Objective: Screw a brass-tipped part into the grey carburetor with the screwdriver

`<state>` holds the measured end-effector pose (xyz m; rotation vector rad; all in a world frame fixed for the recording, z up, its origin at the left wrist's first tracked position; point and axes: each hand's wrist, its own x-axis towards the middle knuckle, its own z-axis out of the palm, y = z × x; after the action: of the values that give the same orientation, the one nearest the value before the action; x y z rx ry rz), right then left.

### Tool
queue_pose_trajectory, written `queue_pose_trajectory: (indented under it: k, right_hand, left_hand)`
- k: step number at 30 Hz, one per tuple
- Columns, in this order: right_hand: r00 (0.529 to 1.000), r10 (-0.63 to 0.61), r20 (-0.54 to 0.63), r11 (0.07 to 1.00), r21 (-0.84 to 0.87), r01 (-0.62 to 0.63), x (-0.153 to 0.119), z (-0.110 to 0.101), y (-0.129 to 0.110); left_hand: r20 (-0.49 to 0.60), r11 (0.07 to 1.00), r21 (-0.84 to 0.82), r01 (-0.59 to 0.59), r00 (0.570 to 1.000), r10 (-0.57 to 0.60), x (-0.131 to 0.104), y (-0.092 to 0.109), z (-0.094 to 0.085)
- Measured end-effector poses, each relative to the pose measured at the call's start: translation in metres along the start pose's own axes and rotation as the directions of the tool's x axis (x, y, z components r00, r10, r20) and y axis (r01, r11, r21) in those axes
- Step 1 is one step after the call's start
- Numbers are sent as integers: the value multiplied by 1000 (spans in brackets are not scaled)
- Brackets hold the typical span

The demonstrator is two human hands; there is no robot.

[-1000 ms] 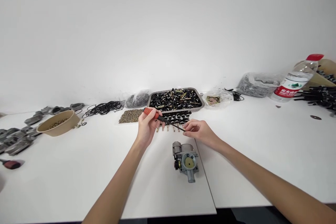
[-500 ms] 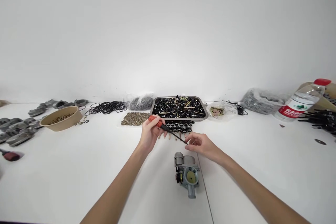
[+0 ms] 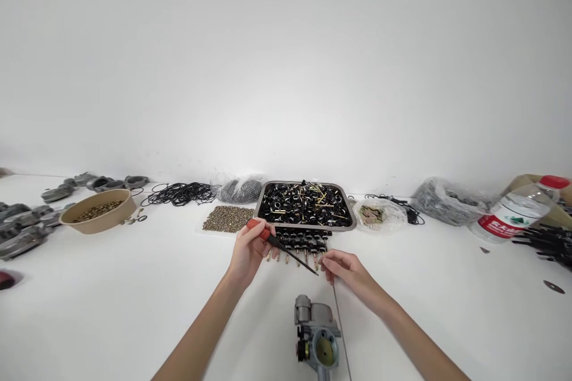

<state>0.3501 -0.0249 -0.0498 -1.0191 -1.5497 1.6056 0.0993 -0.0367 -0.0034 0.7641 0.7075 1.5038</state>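
My left hand (image 3: pixel 250 253) is closed around the red handle of a screwdriver (image 3: pixel 292 256), whose dark shaft slants down to the right. Just right of the screwdriver's tip is my right hand (image 3: pixel 346 274), its fingers loosely bent and a little apart, with nothing visible in them. Whether something small sits on the tip is too fine to tell. Below both hands, a grey metal carburetor (image 3: pixel 317 333) rests on the white table, untouched, its round bore facing me. Behind the screwdriver lie rows of black parts with brass-coloured pins (image 3: pixel 304 242).
A metal tray (image 3: pixel 353 220) of black and brass parts stands by the wall. Small brass pieces (image 3: pixel 227 218), a tan bowl (image 3: pixel 114 214) and grey castings (image 3: pixel 24 241) lie to the left. Plastic bags (image 3: pixel 382 214) and a red-capped bottle (image 3: pixel 518 214) are on the right.
My view has tilted up, so the tabletop things sit lower. My right fingers have drawn slightly away from the screwdriver's tip. The left hand keeps its grip.
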Motion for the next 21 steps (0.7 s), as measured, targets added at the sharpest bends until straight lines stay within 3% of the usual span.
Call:
queue_pose_trajectory:
  k: [21]
  right_hand:
    - [1000,-1,27,999,49,0,4,-6,0]
  left_hand:
    - [-61,1000,-27,14,998,-16,6,5,-6]
